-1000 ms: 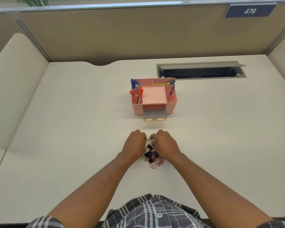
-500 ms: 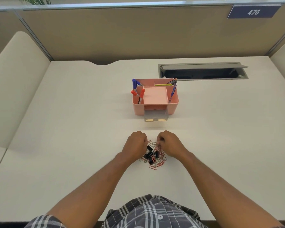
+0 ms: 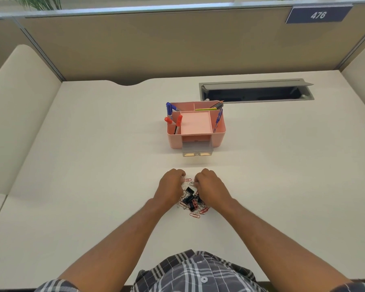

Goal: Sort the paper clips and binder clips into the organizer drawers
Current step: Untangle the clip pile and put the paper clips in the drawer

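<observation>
Both hands, left hand (image 3: 170, 185) & right hand (image 3: 210, 185), curl fingers pinching at clip pile (image 3: 191, 200) btwn them; open drawer (image 3: 197, 149) lies straight beyond fingertips, roughly equidistant.

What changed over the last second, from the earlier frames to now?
Little. Both hands, the left hand and right hand, keep working at the clip pile: they parted slightly half a second ago and are close together again. The pink organizer and its pulled-out drawer have not moved.

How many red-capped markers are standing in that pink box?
2. Both red-capped markers lean side by side in the left compartment of the pink plastic organizer; others may be hidden inside.
</observation>
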